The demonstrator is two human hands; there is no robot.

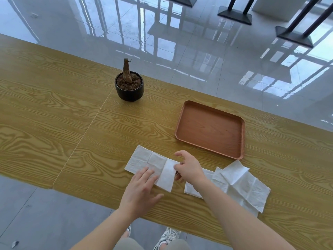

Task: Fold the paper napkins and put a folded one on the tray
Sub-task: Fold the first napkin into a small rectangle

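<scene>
Folding step: right hand [187, 168] pinches napkin [144, 161] flap, near tray [210, 129]; left hand [140, 190] flat, pressing napkin. Next, probably: crease flap down.

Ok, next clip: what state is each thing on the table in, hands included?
Left napkin: flat on the table, right end folded over.
Loose napkins: spread open, creased, overlapping, right of the hands.
Tray: upright, nothing in it.
Plant pot: upright, holding soil and a bare stump.
Left hand: fingers straight, pressing the left napkin.
Right hand: pinching the folded flap's edge.
</scene>
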